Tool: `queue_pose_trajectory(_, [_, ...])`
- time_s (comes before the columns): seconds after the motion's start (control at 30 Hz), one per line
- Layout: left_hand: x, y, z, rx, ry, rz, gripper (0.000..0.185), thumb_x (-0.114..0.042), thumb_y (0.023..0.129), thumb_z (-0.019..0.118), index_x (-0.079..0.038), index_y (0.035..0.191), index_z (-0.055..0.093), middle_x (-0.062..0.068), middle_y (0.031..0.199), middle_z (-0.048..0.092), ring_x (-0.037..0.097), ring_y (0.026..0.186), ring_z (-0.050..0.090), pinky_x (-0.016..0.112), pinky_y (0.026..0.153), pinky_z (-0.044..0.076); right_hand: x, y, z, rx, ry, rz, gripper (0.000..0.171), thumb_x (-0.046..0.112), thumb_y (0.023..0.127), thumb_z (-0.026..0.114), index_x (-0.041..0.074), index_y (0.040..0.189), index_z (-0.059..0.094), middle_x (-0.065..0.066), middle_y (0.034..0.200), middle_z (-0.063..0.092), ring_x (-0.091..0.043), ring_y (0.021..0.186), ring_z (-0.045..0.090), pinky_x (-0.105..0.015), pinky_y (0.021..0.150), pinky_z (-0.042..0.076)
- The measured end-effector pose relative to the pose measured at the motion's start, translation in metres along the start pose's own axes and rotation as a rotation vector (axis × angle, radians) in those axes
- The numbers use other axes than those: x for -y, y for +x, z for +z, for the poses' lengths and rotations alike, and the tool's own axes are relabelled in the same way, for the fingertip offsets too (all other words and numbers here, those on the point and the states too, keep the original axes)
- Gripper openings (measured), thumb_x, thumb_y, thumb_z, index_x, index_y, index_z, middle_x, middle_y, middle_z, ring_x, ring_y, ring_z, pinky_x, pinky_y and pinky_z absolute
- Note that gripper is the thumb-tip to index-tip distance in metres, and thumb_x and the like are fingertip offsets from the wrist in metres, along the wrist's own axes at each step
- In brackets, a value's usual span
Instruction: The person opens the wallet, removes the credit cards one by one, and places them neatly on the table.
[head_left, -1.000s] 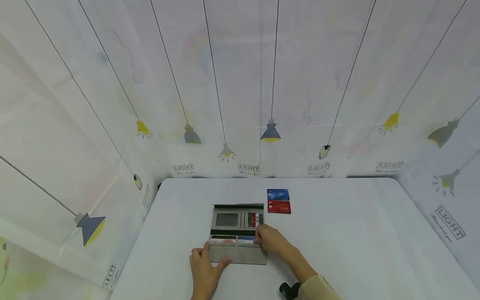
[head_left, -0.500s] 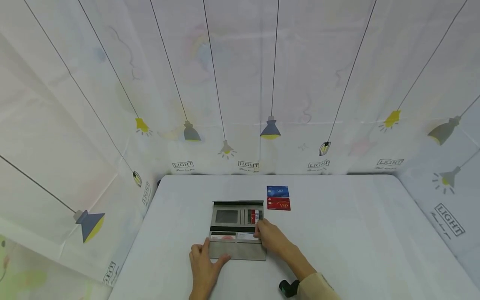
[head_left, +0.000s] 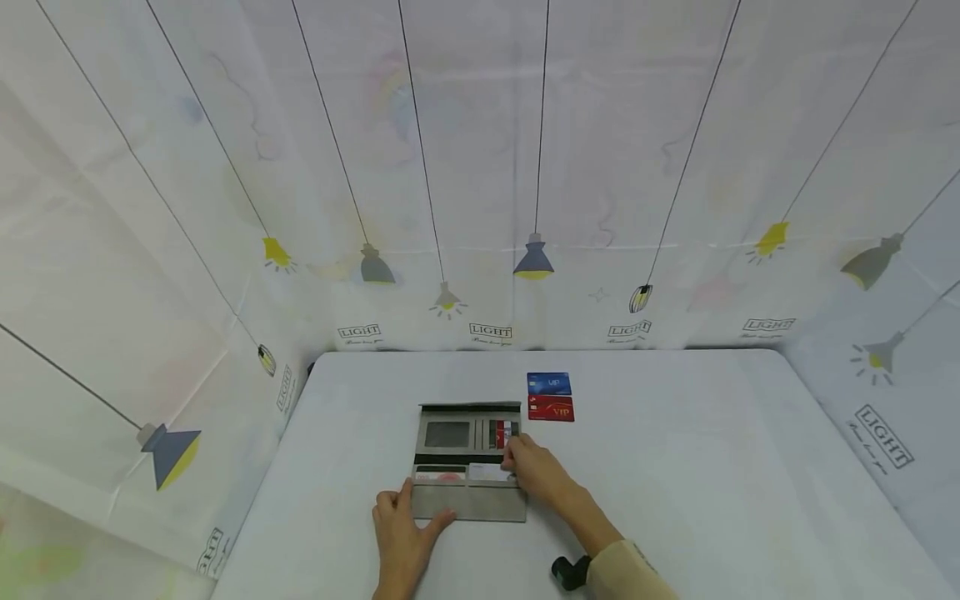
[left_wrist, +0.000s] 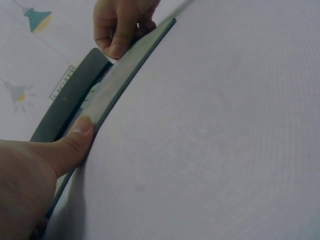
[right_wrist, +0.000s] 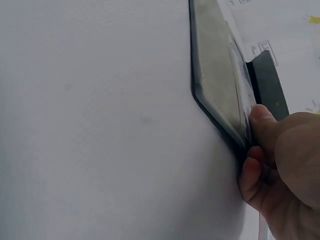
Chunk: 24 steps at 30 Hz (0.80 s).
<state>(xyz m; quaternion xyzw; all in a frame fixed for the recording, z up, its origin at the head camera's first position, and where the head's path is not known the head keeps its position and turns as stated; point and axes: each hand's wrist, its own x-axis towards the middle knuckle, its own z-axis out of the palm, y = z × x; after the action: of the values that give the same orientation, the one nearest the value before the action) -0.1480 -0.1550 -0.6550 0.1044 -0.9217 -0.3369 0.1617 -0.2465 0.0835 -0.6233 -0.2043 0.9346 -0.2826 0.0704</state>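
A grey long wallet [head_left: 468, 502] lies unfolded on the white table, with a clear window and card slots in its far half. In the near half, a white card [head_left: 487, 472] shows in the right slot and a card with a red arc [head_left: 441, 477] in the left one. My left hand [head_left: 401, 533] holds the wallet's near left corner, thumb [left_wrist: 80, 127] on the front flap and index finger along the left edge. At the right side, my right hand [head_left: 538, 473] pinches the end of the white card, its thumb [right_wrist: 261, 114] on top; the other fingers curl under.
A blue VIP card [head_left: 549, 383] and a red VIP card [head_left: 551, 407] lie beyond the wallet to the right. Near my right sleeve [head_left: 630, 573] is a small black object [head_left: 572, 572]. A lamp-patterned cloth wall [head_left: 450, 167] rises behind the table.
The card at my right fingers has gone from mostly blue to white in its visible strip and stands slightly higher in its slot. My left hand has stayed on the wallet's corner.
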Motion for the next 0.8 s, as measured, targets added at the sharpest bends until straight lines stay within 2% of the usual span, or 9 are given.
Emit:
queue_pose_trajectory(0.23, [0.0, -0.001, -0.001, 0.026, 0.0, -0.024, 0.099, -0.056, 0.066, 0.086, 0.005, 0.137, 0.055, 0.008, 0.101, 0.039, 0.022, 0.095, 0.037, 0.038, 0.082, 0.038, -0.005, -0.003, -0.01, 0.055, 0.089, -0.057, 0.013, 0.018, 0.094, 0.069, 0.012, 0.098, 0.059, 0.002, 0.093, 0.052, -0.01, 0.082, 0.049, -0.025, 0.072, 0.048])
queue_pose_trajectory(0.33, [0.001, -0.002, 0.0, 0.03, 0.007, -0.028, 0.099, -0.057, 0.066, 0.086, 0.005, 0.137, 0.055, 0.008, 0.102, 0.039, 0.021, 0.095, 0.037, 0.038, 0.082, 0.037, -0.006, -0.003, -0.011, 0.074, 0.094, -0.075, 0.015, 0.018, 0.092, 0.072, 0.01, 0.099, 0.06, 0.002, 0.093, 0.052, -0.01, 0.082, 0.049, -0.024, 0.071, 0.047])
queue_pose_trajectory(0.8, [-0.002, -0.002, -0.002, 0.016, 0.009, -0.019, 0.096, -0.054, 0.067, 0.086, 0.006, 0.136, 0.056, 0.009, 0.1, 0.039, 0.022, 0.095, 0.037, 0.038, 0.083, 0.037, 0.0, -0.004, -0.009, 0.094, 0.108, -0.02, 0.013, 0.012, 0.095, 0.068, 0.009, 0.103, 0.058, -0.001, 0.098, 0.046, -0.013, 0.087, 0.053, -0.031, 0.079, 0.053])
